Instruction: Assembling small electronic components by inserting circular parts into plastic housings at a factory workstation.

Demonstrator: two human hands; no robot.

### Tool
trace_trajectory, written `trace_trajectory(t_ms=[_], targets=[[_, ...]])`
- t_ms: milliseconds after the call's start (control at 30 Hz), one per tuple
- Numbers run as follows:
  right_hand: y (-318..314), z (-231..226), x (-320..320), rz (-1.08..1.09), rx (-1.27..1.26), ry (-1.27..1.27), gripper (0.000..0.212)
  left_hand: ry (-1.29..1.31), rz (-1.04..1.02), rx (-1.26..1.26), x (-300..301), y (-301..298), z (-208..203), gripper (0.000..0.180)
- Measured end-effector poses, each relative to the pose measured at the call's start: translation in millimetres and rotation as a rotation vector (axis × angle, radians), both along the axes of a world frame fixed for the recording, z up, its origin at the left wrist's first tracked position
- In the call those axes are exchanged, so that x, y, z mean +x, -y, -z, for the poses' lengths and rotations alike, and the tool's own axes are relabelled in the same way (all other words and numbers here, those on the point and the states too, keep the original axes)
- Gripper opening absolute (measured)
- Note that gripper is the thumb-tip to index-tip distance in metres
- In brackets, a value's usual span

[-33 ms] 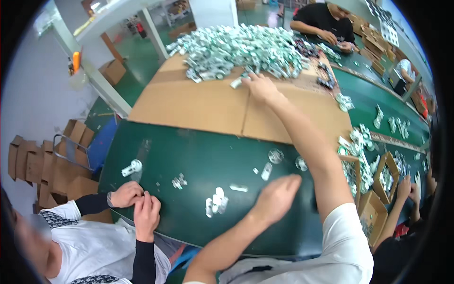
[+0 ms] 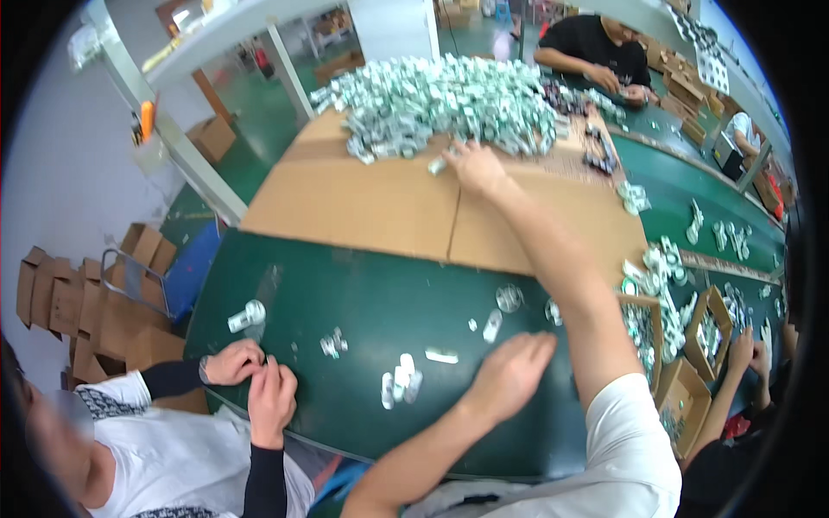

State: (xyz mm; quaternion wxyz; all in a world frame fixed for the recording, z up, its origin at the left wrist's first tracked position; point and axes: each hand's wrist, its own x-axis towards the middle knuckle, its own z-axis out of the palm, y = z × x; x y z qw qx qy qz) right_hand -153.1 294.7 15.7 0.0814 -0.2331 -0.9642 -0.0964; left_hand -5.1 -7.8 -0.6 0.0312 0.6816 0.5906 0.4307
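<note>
My right hand [image 2: 477, 168] reaches far over a flat cardboard sheet [image 2: 363, 203], fingers stretched and apart. Its fingertips meet a small pale green-and-white plastic part [image 2: 437, 165] at the near side of a large heap [image 2: 449, 99] of similar parts. Lower down, my left hand [image 2: 514, 375] is closed above the green table [image 2: 337, 440], knuckles up. Whatever its curled fingers hold is hidden. Close by lie a clear oblong piece [image 2: 492, 326], a clear round piece [image 2: 509, 299] and a flat white strip [image 2: 441, 355]. My right forearm partly covers another round piece [image 2: 553, 312].
Small white and clear caps [image 2: 401, 384] and tiny bits [image 2: 333, 344] lie on the table. At left, a co-worker's hands [image 2: 259, 380] work near a white part [image 2: 248, 317]. Cardboard boxes [image 2: 682, 397] and loose parts stand at right; another person [image 2: 596, 56] sits across.
The scene sits slightly lower in the picture as the view shifts. My hands keep nearly the same places over the table and by the heap.
</note>
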Motion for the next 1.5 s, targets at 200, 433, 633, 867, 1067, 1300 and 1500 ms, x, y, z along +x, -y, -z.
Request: trace_trajectory(t_ms=[200, 433, 633, 867, 1067, 1300, 1500], targets=[[4, -3, -39, 0.058, -0.036, 0.030, 0.029, 0.042, -0.030, -0.094, -10, 10, -1, 0.030], [19, -15, 54, 0.165, -0.320, -0.226, 0.027, 0.115, 0.029, -0.062, -9, 6, -5, 0.032], [103, -102, 170, 0.062, -0.520, -0.546, 0.035, 0.427, 0.064, -0.187, -10, 10, -18, 0.024], [192, -89, 286, 0.023, -1.096, -0.701, 0.026, 1.027, 0.209, -0.430, -6, 5, -7, 0.029], [209, -33, 323, -0.013, -1.299, -0.957, 0.028, 1.126, 0.172, -0.592, -10, 6, -18, 0.031], [205, -40, 325, 0.096, -1.413, -1.040, 0.044, 1.214, 0.133, -0.594, -21, 6, -17, 0.033], [192, -30, 323, 0.094, -1.321, -1.149, 0.034, 1.201, 0.148, -0.582, -21, 0, -17, 0.031]])
